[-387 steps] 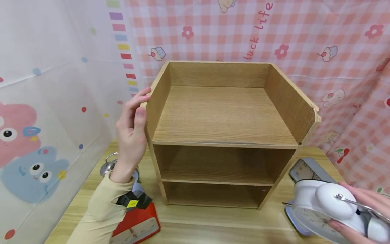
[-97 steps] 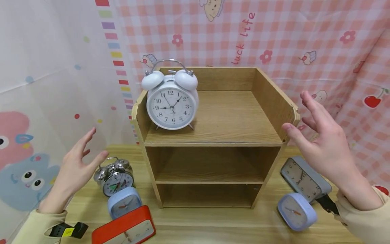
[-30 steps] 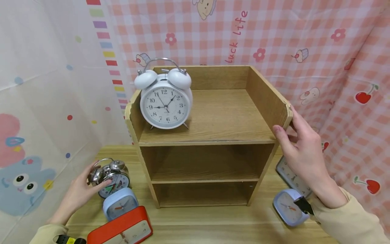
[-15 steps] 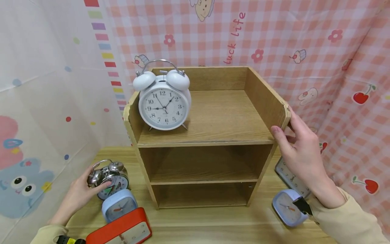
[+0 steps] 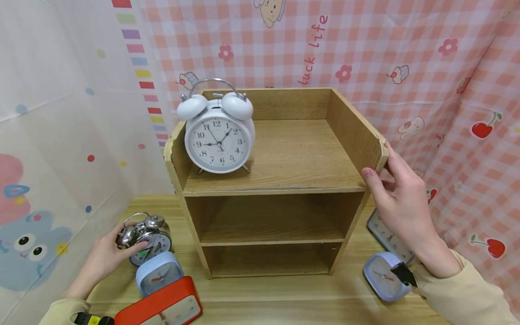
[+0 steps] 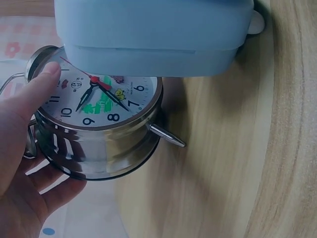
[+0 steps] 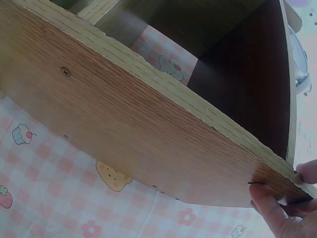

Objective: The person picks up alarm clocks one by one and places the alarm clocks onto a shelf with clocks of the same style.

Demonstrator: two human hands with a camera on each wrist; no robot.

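My left hand grips a silver twin-bell alarm clock on the table; the thumb lies across its face and the fingers curl behind the case. My right hand holds the front edge of the right side panel of a wooden shelf unit, thumb inside and fingers outside. A white twin-bell alarm clock stands upright at the left of the top tier, facing forward. Right by the silver clock sits a light blue alarm clock, overlapping its face in the left wrist view.
A red clock lies in front of the blue one. At the right are a lavender-blue clock and a grey clock, partly behind my right arm. Patterned cloth hangs behind the table.
The white clock went from my right hand to the top tier. My left hand left the unit's left panel and took hold of the silver clock; my right hand took the right panel.
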